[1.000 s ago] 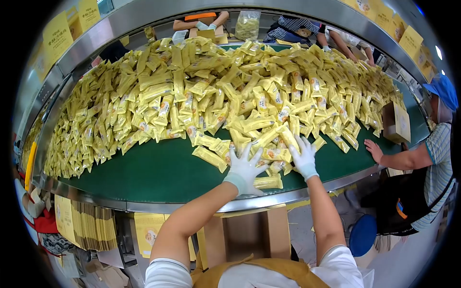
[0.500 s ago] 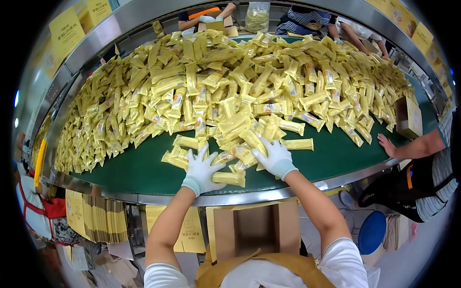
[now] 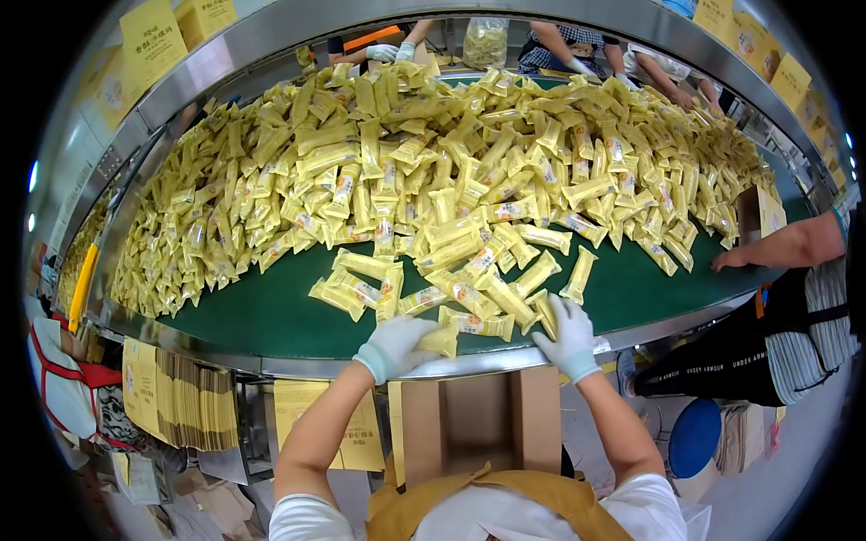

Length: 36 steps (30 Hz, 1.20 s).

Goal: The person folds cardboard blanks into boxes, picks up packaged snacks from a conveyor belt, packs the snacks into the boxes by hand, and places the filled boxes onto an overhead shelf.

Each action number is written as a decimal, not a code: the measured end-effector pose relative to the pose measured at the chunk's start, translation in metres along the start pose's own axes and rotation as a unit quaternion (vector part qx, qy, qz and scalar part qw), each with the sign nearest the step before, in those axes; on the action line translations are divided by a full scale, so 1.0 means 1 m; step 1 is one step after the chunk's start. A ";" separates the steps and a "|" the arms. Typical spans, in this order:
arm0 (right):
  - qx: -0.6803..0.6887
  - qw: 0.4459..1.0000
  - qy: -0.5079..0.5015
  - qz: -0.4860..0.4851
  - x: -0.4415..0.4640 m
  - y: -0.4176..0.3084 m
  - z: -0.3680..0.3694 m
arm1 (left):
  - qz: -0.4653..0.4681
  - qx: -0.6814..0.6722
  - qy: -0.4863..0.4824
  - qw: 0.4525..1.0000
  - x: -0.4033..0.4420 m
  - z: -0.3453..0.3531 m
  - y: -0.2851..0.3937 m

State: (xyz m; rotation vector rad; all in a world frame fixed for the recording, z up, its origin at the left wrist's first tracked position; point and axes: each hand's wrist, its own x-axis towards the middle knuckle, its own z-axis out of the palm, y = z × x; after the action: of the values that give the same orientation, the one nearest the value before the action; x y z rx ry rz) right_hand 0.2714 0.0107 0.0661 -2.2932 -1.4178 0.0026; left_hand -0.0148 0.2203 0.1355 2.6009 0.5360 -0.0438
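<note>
Yellow snack packets lie in a loose cluster at the near edge of the green table surface (image 3: 244, 329). My left hand (image 3: 397, 346), in a white glove, has one snack packet (image 3: 439, 342) between its fingers and thumb at the table's edge. My right hand (image 3: 568, 339), gloved too, is open with spread fingers, touching the right side of the cluster beside a tilted packet (image 3: 545, 316). A lone packet (image 3: 579, 275) lies just beyond its fingertips. Below the edge, between my arms, stands an open cardboard box (image 3: 421, 424).
A large heap of packets (image 3: 433, 153) covers the table's middle and back. At right, a co-worker's hand (image 3: 729, 260) rests near a small box (image 3: 771, 217). Other people's hands work across the table. Flattened cartons (image 3: 194, 397) and a blue stool (image 3: 695, 437) stand below.
Both hands have moved back toward the table's near edge, the right one also to the right. Packets in the near cluster have spread and shifted closer. The co-worker's arm at right has shifted slightly.
</note>
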 end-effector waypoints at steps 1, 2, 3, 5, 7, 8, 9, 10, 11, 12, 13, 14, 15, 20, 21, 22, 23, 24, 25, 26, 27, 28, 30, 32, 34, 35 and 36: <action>-0.020 0.999 -0.012 0.040 -0.008 0.000 -0.005 | -0.024 -0.053 0.018 0.998 0.000 -0.006 0.005; -0.017 0.999 -0.026 0.042 -0.013 0.007 -0.006 | 0.025 -0.046 0.067 0.996 0.005 -0.007 0.004; -0.014 0.998 -0.042 0.044 -0.018 0.016 -0.007 | 0.074 -0.040 0.116 0.990 0.012 -0.008 0.003; -0.002 0.998 -0.039 0.050 -0.025 0.018 -0.018 | 0.118 -0.035 0.094 0.988 0.038 -0.024 0.010; 0.051 0.994 -0.018 0.099 -0.028 0.022 -0.032 | 0.154 0.021 0.076 0.985 0.069 -0.022 0.010; 0.077 0.989 -0.007 0.123 -0.029 0.025 -0.038 | 0.172 0.050 0.067 0.982 0.085 -0.017 0.006; 0.090 0.990 0.049 0.099 -0.032 0.027 -0.043 | 0.168 0.084 0.031 0.982 0.101 -0.009 -0.001; 0.135 0.983 0.049 0.110 -0.030 0.023 -0.052 | 0.163 0.119 -0.006 0.980 0.117 0.001 -0.010; 0.181 0.975 0.050 0.122 -0.025 0.013 -0.062 | 0.157 0.153 -0.043 0.975 0.128 0.007 -0.013; 0.228 0.963 0.051 0.134 -0.020 0.004 -0.067 | 0.149 0.163 -0.051 0.974 0.133 0.008 -0.012; 0.277 0.952 0.042 0.124 -0.014 -0.004 -0.067 | 0.140 0.175 -0.061 0.973 0.136 0.009 -0.010; 0.313 0.943 0.029 0.114 -0.006 -0.011 -0.061 | 0.132 0.187 -0.072 0.971 0.138 0.009 -0.009; 0.300 0.948 -0.010 0.107 0.006 -0.020 -0.057 | 0.131 0.207 -0.085 0.966 0.139 0.007 -0.007; 0.126 0.986 -0.095 0.062 0.053 -0.051 -0.004 | 0.059 0.058 0.012 0.996 0.101 -0.028 0.001; 0.079 0.989 -0.108 0.064 0.057 -0.051 0.009 | 0.040 0.023 0.061 0.997 0.086 -0.037 0.000; 0.032 0.990 -0.122 0.066 0.061 -0.054 0.017 | 0.020 -0.011 0.111 0.994 0.074 -0.046 -0.002; 0.043 0.988 -0.131 0.070 0.064 -0.051 0.019 | -0.007 -0.041 0.160 0.986 0.063 -0.055 -0.007; 0.055 0.986 -0.139 0.073 0.069 -0.048 0.017 | -0.046 -0.089 0.196 0.975 0.053 -0.061 -0.013; 0.044 0.988 -0.140 0.057 0.073 -0.050 0.007 | -0.085 -0.135 0.232 0.960 0.043 -0.066 -0.017; 0.031 0.990 -0.126 0.057 0.073 -0.054 -0.004 | -0.122 -0.181 0.267 0.939 0.036 -0.068 -0.020; 0.049 0.993 -0.103 0.031 0.075 -0.055 -0.011 | -0.158 -0.153 0.311 0.925 0.029 -0.066 -0.019; 0.066 0.995 -0.081 0.006 0.074 -0.060 -0.020 | -0.213 -0.124 0.301 0.921 0.029 -0.060 -0.023; 0.081 0.987 -0.131 -0.043 0.074 -0.075 -0.027 | -0.318 -0.066 0.277 0.904 0.034 -0.046 -0.029; 0.080 0.973 -0.197 -0.089 0.076 -0.093 -0.023 | -0.403 -0.005 0.203 0.893 0.044 -0.039 -0.020; 0.016 0.953 -0.296 -0.063 0.075 -0.114 -0.013 | -0.432 0.015 0.156 0.888 0.056 -0.020 -0.034; -0.006 0.954 -0.289 -0.077 0.073 -0.116 -0.005 | -0.443 0.015 0.127 0.888 0.061 -0.017 -0.039; -0.028 0.955 -0.281 -0.093 0.072 -0.117 0.001 | -0.441 0.027 0.115 0.890 0.065 -0.018 -0.039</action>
State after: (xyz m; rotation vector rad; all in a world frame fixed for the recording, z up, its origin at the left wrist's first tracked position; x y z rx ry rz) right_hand 0.2064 0.1164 0.1246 -2.2951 -1.9217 0.6078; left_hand 0.0289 0.2837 0.1256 2.1949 1.7745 -0.0472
